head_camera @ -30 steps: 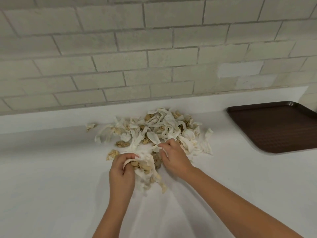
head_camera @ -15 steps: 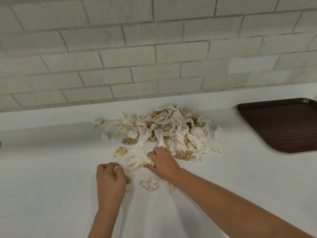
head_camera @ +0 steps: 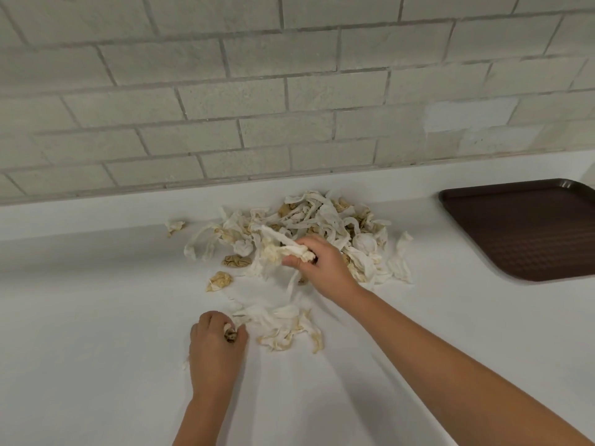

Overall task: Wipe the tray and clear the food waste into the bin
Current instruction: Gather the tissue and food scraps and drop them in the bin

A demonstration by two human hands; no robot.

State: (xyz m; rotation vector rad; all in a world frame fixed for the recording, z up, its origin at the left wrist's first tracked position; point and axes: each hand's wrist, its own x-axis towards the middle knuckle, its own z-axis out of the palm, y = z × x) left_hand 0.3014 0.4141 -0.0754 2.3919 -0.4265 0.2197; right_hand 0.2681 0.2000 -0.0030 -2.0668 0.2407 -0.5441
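White, smooth and matte, the desk carries a loose pile of limp, ribbon-like white strips tangled with crumpled tan-brown bits. The pile lies close to the desk's raised back edge, below a wall of pale, rough grey bricks. Right of the pile and well apart from it lies the tray. It is dark brown with rounded corners, a raised rim and a finely gridded surface, lies flat on the desk and is partly cut off by the frame edge. Just left of the pile sit two wrinkled tan lumps, and a small torn scrap lies farther left. In front of the pile rests a smaller clump of flat, creased white and yellowish strips.

The right hand reaches into the pile's near side, back upward, its bare forearm stretched diagonally from the lower right. Its fingers and thumb are curled round a bunch of strips that sticks out leftward from the fist. The left hand sits in front of the pile and to its left, touching the clump's left end, knuckles up. Its fingers are clenched around a small brownish morsel that shows between thumb and fingers.
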